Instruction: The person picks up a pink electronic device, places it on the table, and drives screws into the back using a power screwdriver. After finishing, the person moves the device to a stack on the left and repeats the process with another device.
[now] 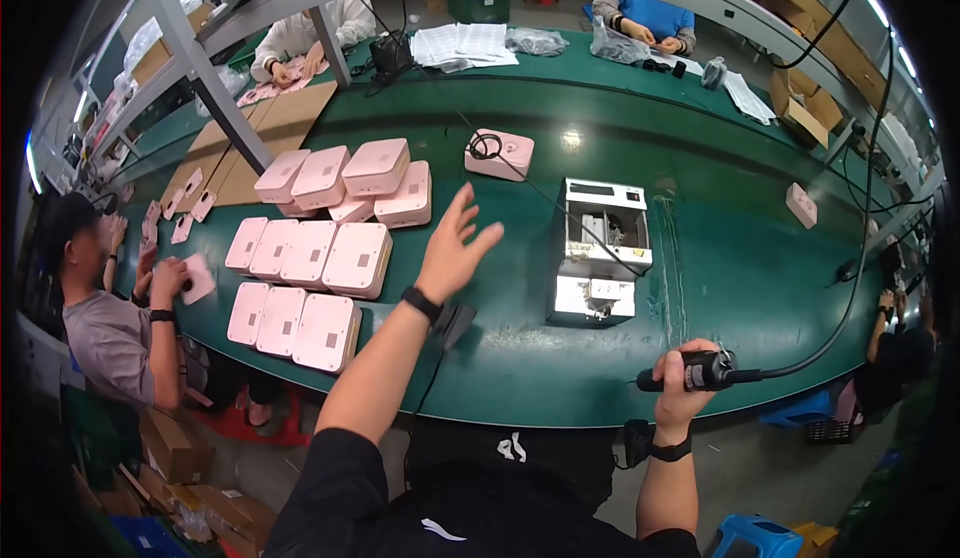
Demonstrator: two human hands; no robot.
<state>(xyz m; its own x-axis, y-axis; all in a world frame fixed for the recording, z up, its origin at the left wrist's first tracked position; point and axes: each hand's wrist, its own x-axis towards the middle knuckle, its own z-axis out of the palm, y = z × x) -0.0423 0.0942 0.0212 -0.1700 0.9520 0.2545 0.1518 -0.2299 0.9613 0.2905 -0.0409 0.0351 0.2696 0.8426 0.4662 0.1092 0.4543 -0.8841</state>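
Note:
My left hand (457,246) reaches out over the table with its fingers spread and nothing in it. Nearest to it are pink, rounded square boxes (405,195), several of them stacked and others standing in two rows to the left. In my right hand (683,376), near the table's front edge, is a black electric screwdriver (706,370), its tip pointing left and its cord running off to the right. Between my hands and farther back stands a white and black open-topped machine (603,248) with metal parts inside. Beyond it to the left, a pink box (499,154) lies flat beside a coiled black cable (486,145).
On the green table (500,358), another small pink piece (801,205) lies at the far right. Cardboard sheets (245,143) cover the back left. A metal frame post (215,88) rises there. Co-workers sit at the left and across the table. A black cord (868,208) hangs at right.

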